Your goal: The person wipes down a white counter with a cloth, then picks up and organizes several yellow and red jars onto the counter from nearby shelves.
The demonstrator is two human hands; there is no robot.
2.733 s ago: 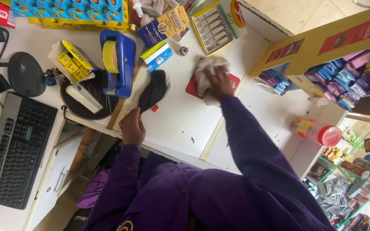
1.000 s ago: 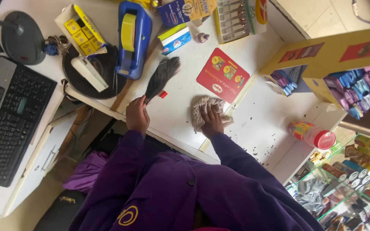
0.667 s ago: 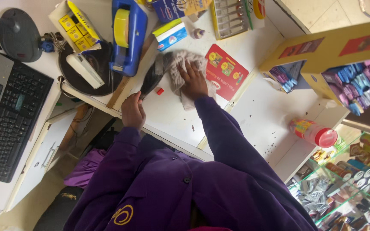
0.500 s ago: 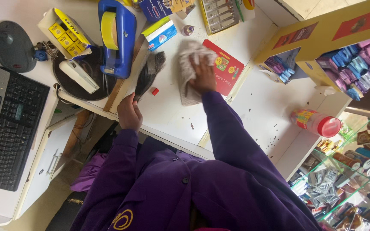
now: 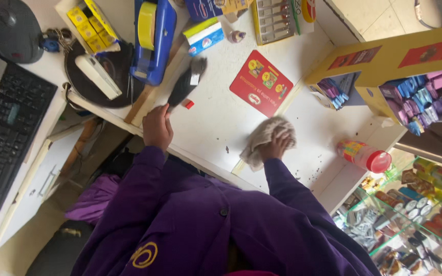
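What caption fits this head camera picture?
Right hand presses a beige cloth on the white counter; left hand holds a black brush.

The cloth (image 5: 265, 140) hides most of the right hand's (image 5: 274, 148) fingers, the keyboard (image 5: 6, 133) runs off the left edge, and the shelf goods at lower right are blurred.

Soft cloth on a smooth white counter

My right hand (image 5: 276, 147) presses a crumpled beige rag (image 5: 264, 139), matt and woven, on the smooth white laminate counter (image 5: 216, 117); my left hand (image 5: 157, 128) grips a black-bristled brush (image 5: 184, 84) near a glossy red card (image 5: 261, 83).
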